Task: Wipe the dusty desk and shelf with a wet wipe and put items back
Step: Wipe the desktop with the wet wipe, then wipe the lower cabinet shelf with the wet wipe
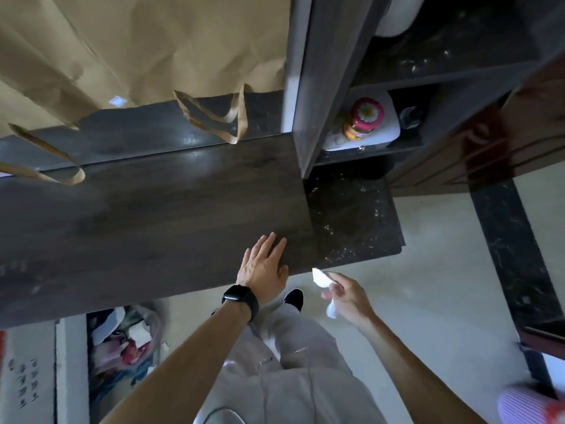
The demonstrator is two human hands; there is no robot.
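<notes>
The dark wooden desk (153,215) runs across the middle of the view. My left hand (264,264) lies flat with straight fingers on the desk's front edge, a black watch on its wrist. My right hand (345,295) hovers just off the desk's front right corner and pinches a white wet wipe (321,278). A dusty, speckled lower surface (351,221) adjoins the desk on the right. Above it stands the dark shelf unit (324,87), its upper board (434,59) also speckled with dust.
Brown paper bags (137,50) with handles stand at the back of the desk. A red-lidded jar (362,120) sits in a shelf compartment on something white. Under the desk on the left is a bin of rubbish (122,347). Pale floor lies to the right.
</notes>
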